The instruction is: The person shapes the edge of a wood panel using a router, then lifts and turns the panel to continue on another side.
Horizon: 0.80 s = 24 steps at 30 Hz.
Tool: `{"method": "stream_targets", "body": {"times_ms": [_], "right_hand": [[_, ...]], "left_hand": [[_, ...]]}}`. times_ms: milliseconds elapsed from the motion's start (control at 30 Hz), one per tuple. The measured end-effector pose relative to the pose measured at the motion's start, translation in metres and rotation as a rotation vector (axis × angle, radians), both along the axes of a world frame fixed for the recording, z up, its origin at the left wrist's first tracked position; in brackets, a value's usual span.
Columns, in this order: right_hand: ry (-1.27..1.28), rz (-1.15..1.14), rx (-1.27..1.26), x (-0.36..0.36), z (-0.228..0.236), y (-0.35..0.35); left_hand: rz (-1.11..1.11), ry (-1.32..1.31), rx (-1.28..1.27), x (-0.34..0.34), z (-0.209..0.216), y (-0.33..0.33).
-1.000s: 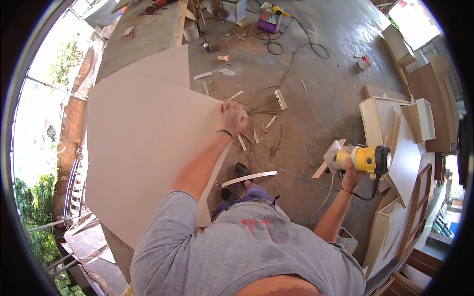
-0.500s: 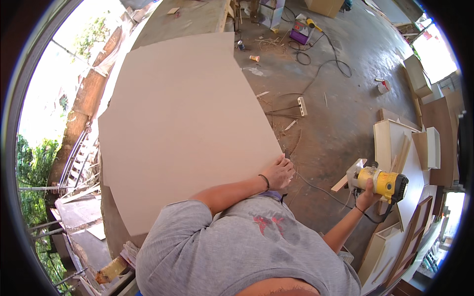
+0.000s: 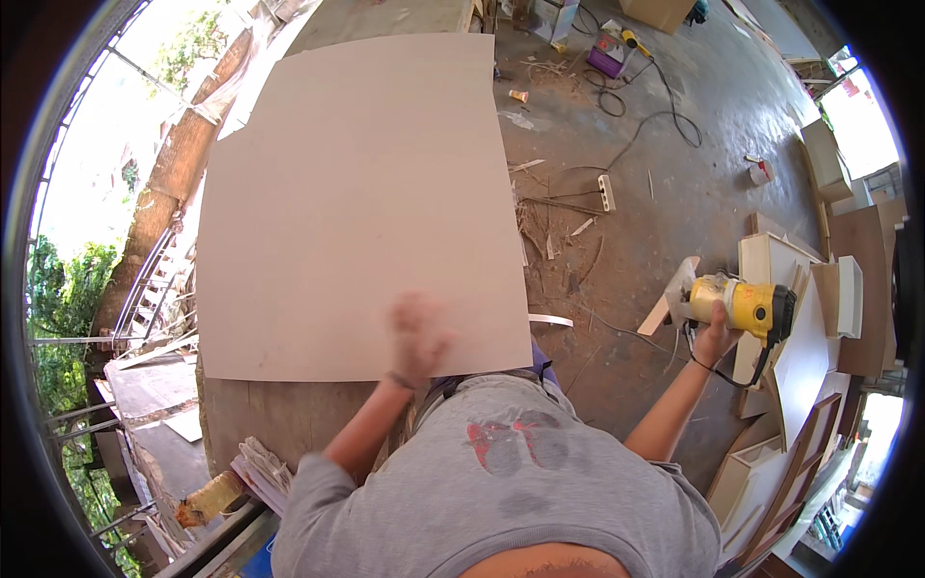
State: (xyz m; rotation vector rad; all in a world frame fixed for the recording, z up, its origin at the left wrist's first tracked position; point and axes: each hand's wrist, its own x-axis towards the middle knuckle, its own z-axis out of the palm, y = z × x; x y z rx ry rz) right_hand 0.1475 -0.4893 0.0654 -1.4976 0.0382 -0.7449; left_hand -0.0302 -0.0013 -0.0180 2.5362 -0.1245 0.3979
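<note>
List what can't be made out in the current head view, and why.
All in the head view:
- The left hand: motion blur hides its exact shape and whether it touches the pale panel.
- The yellow power tool: the right hand covers part of its body.
- The curved white strip: the panel hides its left end.
- The cardboard box: cut off by the top edge.
</note>
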Motion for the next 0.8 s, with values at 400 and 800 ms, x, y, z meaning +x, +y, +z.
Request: {"method": "stream_targets", "body": {"times_ms": [400, 800], "right_hand": [[0.038, 0.191, -0.16, 0.014, 0.03, 0.077], [0.133, 0.587, -0.23, 0.056, 0.044, 0.16]], "left_hand": [[1.645, 0.07, -0.181, -0.105, -0.041, 0.179], [1.486, 0.081, -0.157, -0.071, -0.069, 0.274]]}}
